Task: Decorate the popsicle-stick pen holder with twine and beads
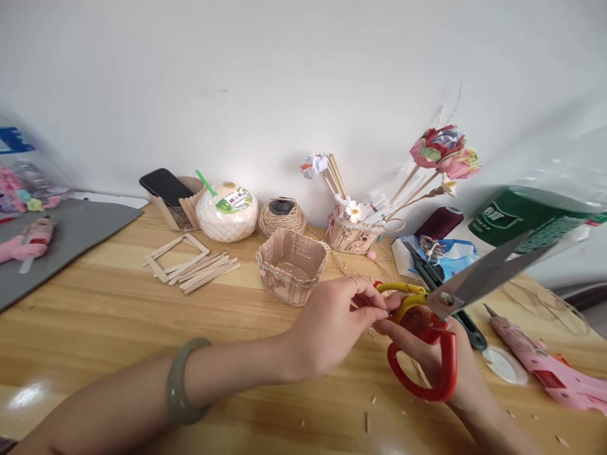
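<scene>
Scissors (446,302) with red and yellow handles are in my right hand (429,347), their blades pointing up and to the right. My left hand (327,322), with a green bangle on its wrist, meets my right fingertips by the yellow handle. Its thumb and fingers are pinched together; whatever lies between them is too small or hidden to tell. Just beyond my left hand stands a small box made of craft sticks (289,278), with a scalloped rim and trim along its side.
Popsicle sticks (208,272), a coconut with a green straw (227,212) and a twine ball (283,218) are behind to the left. A decorated flower holder (353,234) stands at the back. On the right lie a pink glue gun (545,366), a utility knife (467,325) and a white lid (505,365).
</scene>
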A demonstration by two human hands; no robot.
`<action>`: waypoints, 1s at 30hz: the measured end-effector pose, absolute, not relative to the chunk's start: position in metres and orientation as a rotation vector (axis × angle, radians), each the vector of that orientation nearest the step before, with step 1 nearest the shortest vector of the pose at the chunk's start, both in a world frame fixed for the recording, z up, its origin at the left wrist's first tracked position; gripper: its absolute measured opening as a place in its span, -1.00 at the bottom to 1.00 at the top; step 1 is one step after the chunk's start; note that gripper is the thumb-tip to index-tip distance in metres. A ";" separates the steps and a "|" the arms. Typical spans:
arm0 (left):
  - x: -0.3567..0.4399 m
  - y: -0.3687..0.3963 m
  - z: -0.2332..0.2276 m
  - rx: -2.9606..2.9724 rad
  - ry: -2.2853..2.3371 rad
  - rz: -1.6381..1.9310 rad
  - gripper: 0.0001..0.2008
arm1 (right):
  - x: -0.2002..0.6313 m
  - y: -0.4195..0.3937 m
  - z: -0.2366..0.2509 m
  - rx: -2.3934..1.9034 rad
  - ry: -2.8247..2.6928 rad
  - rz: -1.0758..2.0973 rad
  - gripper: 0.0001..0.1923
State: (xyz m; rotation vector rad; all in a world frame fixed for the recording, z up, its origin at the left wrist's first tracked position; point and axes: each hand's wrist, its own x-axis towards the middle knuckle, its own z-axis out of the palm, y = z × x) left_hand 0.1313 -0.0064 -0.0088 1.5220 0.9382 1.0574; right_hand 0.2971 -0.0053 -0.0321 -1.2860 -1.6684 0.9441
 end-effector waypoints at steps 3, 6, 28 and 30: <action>0.131 -0.009 -0.009 1.427 0.895 1.093 -0.94 | 0.298 -0.005 -0.034 -1.336 -1.660 0.940 -0.80; 0.131 -0.011 -0.009 1.384 0.870 1.093 -0.96 | 0.298 -0.006 -0.034 -1.368 -1.634 0.976 -0.77; 0.126 -0.002 -0.010 1.228 0.948 0.836 -0.89 | 0.291 -0.014 -0.027 -1.149 -1.474 1.211 -0.86; 0.125 -0.002 -0.009 1.193 0.926 0.832 -0.88 | 0.291 -0.014 -0.027 -1.113 -1.434 1.264 -0.84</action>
